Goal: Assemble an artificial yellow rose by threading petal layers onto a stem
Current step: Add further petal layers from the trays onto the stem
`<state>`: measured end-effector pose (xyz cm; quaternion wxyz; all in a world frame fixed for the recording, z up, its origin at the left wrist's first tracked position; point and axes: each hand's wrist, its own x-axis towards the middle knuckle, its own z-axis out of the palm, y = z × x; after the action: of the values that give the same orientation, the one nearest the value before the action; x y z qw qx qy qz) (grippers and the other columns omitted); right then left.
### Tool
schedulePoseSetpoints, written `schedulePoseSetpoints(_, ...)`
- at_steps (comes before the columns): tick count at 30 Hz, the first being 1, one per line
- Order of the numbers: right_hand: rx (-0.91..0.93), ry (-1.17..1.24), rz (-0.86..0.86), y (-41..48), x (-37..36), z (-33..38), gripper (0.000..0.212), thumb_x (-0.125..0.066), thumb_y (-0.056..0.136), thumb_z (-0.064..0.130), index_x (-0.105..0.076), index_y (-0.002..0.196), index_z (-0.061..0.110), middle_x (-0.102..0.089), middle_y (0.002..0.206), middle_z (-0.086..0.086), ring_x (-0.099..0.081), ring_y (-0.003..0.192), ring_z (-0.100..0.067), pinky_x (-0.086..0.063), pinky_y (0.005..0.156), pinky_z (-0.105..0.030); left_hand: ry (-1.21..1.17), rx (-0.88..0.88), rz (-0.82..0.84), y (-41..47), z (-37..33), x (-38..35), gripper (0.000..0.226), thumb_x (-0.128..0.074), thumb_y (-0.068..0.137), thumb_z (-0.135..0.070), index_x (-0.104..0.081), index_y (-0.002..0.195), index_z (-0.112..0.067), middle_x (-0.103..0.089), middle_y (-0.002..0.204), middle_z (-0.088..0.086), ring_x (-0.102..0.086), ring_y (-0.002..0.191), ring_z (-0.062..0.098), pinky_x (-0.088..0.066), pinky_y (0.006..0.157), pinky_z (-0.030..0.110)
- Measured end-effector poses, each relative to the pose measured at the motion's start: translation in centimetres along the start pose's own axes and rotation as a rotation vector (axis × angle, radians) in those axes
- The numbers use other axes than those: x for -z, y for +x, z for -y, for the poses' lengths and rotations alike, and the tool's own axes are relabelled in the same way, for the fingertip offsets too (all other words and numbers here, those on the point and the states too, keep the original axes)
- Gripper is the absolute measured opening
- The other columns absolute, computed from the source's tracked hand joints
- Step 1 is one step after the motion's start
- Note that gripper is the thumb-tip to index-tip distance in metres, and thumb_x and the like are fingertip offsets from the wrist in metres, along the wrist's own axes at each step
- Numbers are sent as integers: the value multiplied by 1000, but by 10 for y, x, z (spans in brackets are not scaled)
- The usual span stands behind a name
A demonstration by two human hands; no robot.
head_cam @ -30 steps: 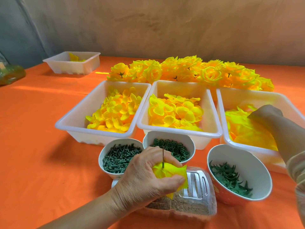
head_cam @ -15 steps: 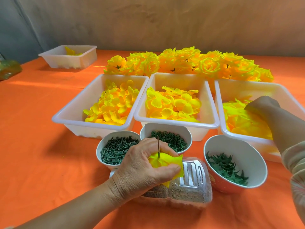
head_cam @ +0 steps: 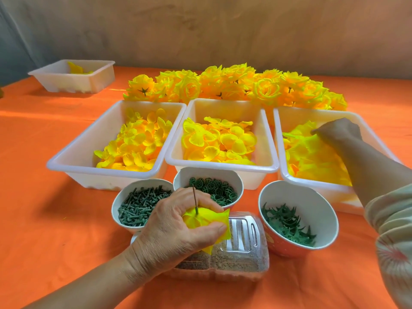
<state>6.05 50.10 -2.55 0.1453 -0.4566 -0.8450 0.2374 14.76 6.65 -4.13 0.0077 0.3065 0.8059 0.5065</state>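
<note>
R hand (head_cam: 336, 132) shifted slightly farther back in right tray (head_cam: 312, 117) vs 1 s ago, fingertips now pressed into yellow petal sheets (head_cam: 312, 157) at far side of pile, one sheet edge lifted just left of fingers. L hand (head_cam: 178, 228) w/ half-built rose (head_cam: 205, 217) & stem (head_cam: 194, 199): no real change, apparent shift only from camera tilt.

An orange cloth covers the tabletop (head_cam: 44, 219), matt and faintly creased. The white tubs (head_cam: 66, 161) look like smooth, slightly translucent plastic. The yellow petals (head_cam: 218, 141) appear as thin fabric with a soft sheen. At 6 o'clock, a clear glossy plastic box (head_cam: 245, 241) shows ridged moulding.
</note>
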Motion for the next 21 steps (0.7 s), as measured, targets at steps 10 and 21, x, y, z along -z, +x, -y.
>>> schedulePoseSetpoints(10,157,357,-28,-28,29,17,21,-77,72,16,-69,91,21,-63,89,-6,-55,79,-23,-43,71,-35,5,24,-19,0,3,-2,31,-72,57,-59,-70,87,-51,-64,104,-27,-63,101,-2,-48,85,17)
schedulePoseSetpoints(21,206,354,-157,-48,53,26,22,-71,76,10,-63,94,21,-68,105,-13,-63,95,-30,-51,85,-41,-19,37,-23,0,3,-2,30,-71,57,-61,-70,84,-50,-65,100,-25,-65,89,0,-58,77,35)
